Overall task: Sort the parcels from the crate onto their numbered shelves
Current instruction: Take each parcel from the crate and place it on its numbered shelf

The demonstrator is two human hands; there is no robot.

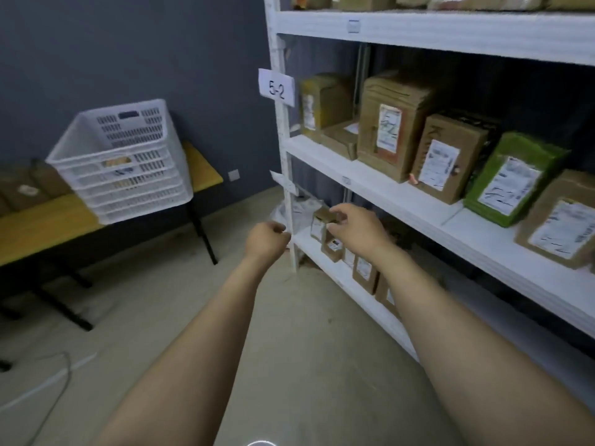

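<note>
A white slatted crate [128, 175] stands on a yellow table [38, 226] at the left, with a few parcels showing through its slats. To the right is a white shelf rack [370, 185] with a "5-2" label [277, 88] on its post. My right hand [357, 230] reaches to the lowest shelf, thumb and fingers closed around the edge of a small brown parcel [320, 222] that rests on another small box [333, 247]. My left hand [265, 238] hovers just left of the post with its fingers curled and nothing in it.
The middle shelf holds several brown boxes [389, 127] and a green parcel [512, 178]. More brown parcels [365, 272] line the lowest shelf. Flat parcels [22, 188] lie on the table's left end. A cable [61, 371] trails over the grey floor.
</note>
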